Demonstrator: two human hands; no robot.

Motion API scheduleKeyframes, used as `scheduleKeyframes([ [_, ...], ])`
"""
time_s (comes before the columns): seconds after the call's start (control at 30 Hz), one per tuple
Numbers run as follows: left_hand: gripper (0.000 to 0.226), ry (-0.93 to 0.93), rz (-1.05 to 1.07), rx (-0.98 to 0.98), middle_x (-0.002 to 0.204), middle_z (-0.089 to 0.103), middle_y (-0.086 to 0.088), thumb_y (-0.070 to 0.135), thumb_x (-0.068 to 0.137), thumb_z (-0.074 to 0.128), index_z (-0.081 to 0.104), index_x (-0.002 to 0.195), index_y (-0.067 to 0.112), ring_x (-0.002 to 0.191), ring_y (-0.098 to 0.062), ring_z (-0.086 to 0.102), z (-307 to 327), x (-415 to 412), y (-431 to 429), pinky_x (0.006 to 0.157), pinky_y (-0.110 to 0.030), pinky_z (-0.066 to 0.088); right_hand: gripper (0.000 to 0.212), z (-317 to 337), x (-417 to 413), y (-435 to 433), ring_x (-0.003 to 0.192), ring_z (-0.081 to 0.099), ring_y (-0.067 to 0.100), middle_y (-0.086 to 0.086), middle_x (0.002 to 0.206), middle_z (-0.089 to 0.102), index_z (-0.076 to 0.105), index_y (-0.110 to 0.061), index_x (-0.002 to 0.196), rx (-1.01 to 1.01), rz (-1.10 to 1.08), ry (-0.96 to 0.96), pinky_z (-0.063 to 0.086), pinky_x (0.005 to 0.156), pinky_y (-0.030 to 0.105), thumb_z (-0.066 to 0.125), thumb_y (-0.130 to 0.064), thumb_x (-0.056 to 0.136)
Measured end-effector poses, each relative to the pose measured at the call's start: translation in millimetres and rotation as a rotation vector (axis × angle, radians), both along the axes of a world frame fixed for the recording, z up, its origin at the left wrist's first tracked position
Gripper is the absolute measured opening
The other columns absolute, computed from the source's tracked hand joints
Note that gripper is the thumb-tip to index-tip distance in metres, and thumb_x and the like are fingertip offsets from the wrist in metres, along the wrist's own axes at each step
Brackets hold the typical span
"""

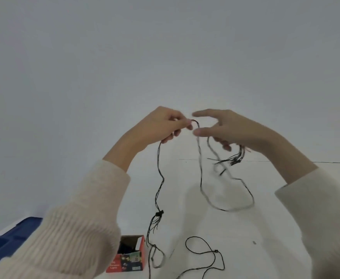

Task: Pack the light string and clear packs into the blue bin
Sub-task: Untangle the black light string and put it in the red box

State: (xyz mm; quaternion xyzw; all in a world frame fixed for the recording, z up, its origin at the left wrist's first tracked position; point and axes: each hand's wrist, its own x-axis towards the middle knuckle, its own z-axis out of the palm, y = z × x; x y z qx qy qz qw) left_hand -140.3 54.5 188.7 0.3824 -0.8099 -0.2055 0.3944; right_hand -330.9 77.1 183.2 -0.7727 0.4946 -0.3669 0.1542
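Well, from my remote seat the head view is mostly a pale wall above a white surface, with a thin dark seam running out to the right behind the hands. Two cream knit sleeves come up from the bottom corners, the left sleeve ribbed and broad, the right sleeve smoother.

I see only a corner of the blue bin, at the lower left edge, partly hidden behind the left sleeve.

The light string, thin and dark, is raised between both hands. One strand drops from the left hand down to a small knot with loose ends, then trails onto the surface in loops beside the box. A second, blurred loop hangs under the right hand, along with a bunch of short strands.

The left hand pinches the string between thumb and curled fingertips. The right hand has index finger and thumb stretched apart towards the left hand, just beside the string's top bend, while its lower fingers curl round hanging strands.

A small red box, open at the top with dark contents, stands on the surface well below the hands, just right of the left sleeve.
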Motion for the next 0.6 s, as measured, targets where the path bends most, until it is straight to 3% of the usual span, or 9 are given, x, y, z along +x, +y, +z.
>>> scheduleKeyframes([
  [0.07,0.022,0.001,-0.014,-0.026,0.058,0.05,0.005,0.029,0.091,0.058,0.071,0.087,0.012,0.046,-0.008,0.04,6,-10,2,0.047,-0.019,0.035,0.016,0,10,-4,0.047,0.037,0.017,-0.011,0.045,0.038,0.069,-0.025,0.095,-0.01,0.053,-0.034,0.037,0.046,0.024,0.063,-0.037,0.086],
  [0.13,0.015,0.064,-0.038,0.016,0.058,0.051,0.005,0.029,0.089,0.062,0.071,0.091,0.018,0.045,-0.007,0.04,3,-8,0,0.046,-0.018,0.036,0.02,3,6,-8,0.045,0.036,0.016,-0.009,0.045,0.038,0.07,-0.018,0.08,-0.087,-0.016,-0.089,0.036,0.044,0.023,0.06,-0.033,0.089],
  [0.33,0.021,0.027,0.012,0.242,0.06,0.048,0.004,0.028,0.087,0.064,0.07,0.096,0.01,0.05,-0.01,0.04,-38,39,-15,0.052,-0.018,0.039,0.02,7,-51,-24,0.028,0.026,0.006,-0.01,0.034,0.032,0.066,-0.009,0.074,-0.128,-0.204,-0.531,0.033,0.037,0.017,0.058,-0.018,0.091],
  [0.4,0.02,0.023,0.054,0.256,0.061,0.047,0.003,0.026,0.09,0.06,0.071,0.092,0.009,0.05,-0.012,0.04,-46,52,-20,0.057,-0.022,0.037,0.019,2,-67,-30,0.025,0.03,0.006,-0.005,0.037,0.038,0.07,-0.006,0.081,-0.189,-0.361,-0.431,0.036,0.04,0.018,0.061,-0.021,0.088],
  [0.47,0.02,0.082,0.088,0.217,0.06,0.046,0.003,0.024,0.092,0.057,0.071,0.09,0.009,0.047,-0.011,0.039,-45,54,-21,0.058,-0.025,0.035,0.018,-4,-67,-28,0.026,0.038,0.007,0.001,0.051,0.047,0.068,-0.009,0.092,-0.146,-0.422,-0.087,0.039,0.045,0.022,0.066,-0.026,0.085],
  [0.53,0.02,0.105,0.086,0.147,0.06,0.047,0.002,0.024,0.093,0.057,0.071,0.089,0.01,0.045,-0.009,0.039,-37,43,-19,0.053,-0.023,0.034,0.03,-6,-50,-20,0.034,0.041,0.011,-0.001,0.057,0.047,0.058,-0.024,0.107,0.018,-0.269,0.117,0.039,0.052,0.027,0.071,-0.03,0.081],
  [0.6,0.021,0.048,0.055,0.074,0.059,0.05,0.004,0.026,0.092,0.058,0.071,0.088,0.01,0.043,-0.007,0.04,-25,25,-14,0.046,-0.017,0.035,0.035,-5,-23,-11,0.041,0.036,0.011,-0.006,0.049,0.038,0.057,-0.03,0.112,0.123,-0.033,0.056,0.038,0.051,0.026,0.07,-0.038,0.08],
])
